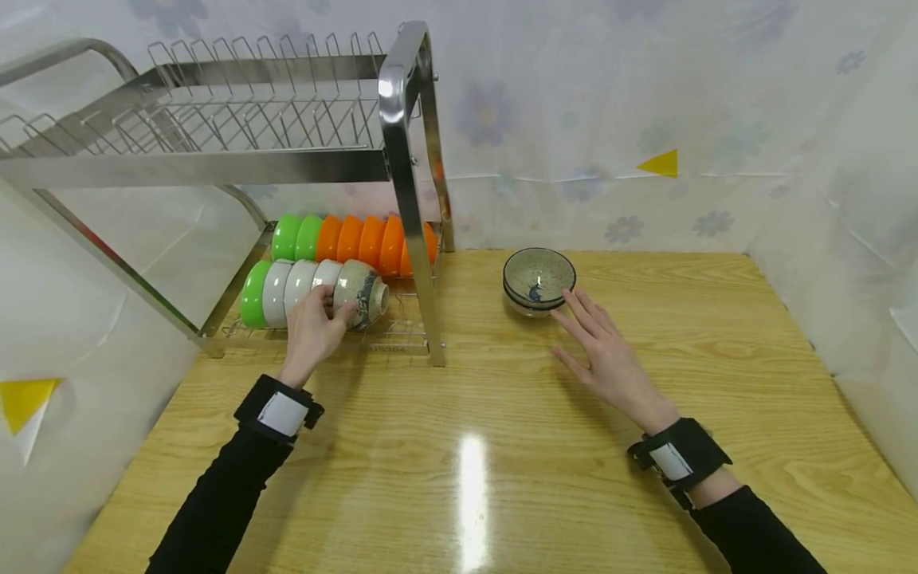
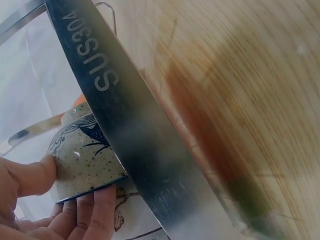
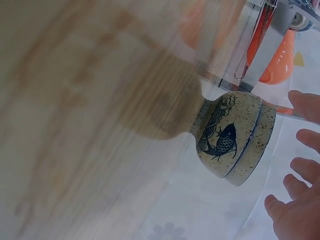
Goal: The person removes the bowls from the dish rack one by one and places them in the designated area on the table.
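Left hand (image 1: 313, 327) grips speckled bowl (image 1: 356, 285) at its right; bowl stack (image 1: 539, 277) sits just far-left of right hand (image 1: 610, 363) (fingers spread, nothing held).

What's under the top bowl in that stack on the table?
Under the top bowl sits another speckled bowl with a dark fish on its side, standing on the table. Its inside can't be seen, because the top bowl covers it.
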The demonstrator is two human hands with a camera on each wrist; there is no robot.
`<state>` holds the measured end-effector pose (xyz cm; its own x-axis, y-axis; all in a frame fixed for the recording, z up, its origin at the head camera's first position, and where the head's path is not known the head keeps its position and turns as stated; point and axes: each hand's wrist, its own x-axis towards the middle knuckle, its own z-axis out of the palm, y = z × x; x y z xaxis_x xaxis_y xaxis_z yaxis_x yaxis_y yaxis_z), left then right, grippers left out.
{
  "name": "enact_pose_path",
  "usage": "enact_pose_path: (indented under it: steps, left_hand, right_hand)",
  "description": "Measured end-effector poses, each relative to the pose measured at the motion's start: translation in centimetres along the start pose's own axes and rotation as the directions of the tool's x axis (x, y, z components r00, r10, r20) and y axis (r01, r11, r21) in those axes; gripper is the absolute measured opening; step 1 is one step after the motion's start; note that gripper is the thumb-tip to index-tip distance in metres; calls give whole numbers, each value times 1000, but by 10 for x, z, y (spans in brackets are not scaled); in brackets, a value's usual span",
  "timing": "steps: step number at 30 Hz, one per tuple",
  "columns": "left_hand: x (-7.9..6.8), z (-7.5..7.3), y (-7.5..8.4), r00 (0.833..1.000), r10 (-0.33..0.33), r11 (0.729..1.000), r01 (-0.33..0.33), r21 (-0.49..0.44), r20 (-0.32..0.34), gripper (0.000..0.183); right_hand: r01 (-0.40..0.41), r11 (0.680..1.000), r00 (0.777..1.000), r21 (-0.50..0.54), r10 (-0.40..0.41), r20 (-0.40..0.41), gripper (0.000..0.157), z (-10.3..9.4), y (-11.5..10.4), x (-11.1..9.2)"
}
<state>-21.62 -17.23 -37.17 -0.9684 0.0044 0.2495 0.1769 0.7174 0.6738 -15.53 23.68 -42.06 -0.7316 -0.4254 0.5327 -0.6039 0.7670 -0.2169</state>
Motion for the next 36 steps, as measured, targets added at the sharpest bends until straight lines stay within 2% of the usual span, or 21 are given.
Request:
enact_pose_path:
  steps: [9,15,20,28,36]
  left_hand:
    - [1,-1,2,996,-87,994,89,-69,33,30]
    - [2,-1,3,991,-113,969,125,-212,69,28]
    - [2,0,6,989,-109,942,134,-307,97,30]
    - [-1,0,9,991,-81,914,118,-389,110,33]
    - [-8,-4,5,991,-42,854,102,-510,127,36]
  right_hand:
    - [3,1000,1000,0,-3,-3,58,-1,-1,0]
    - [12,1000,1000,4,-12,-8,58,-1,-1,0]
    - [7,1000,1000,8,-6,-5,58,-2,-2,-1]
    - [0,1000,1000,8,0,-1,57,-2,-3,-1]
    - [1,1000,1000,11,-1,-4,56,-3,-2,-2]
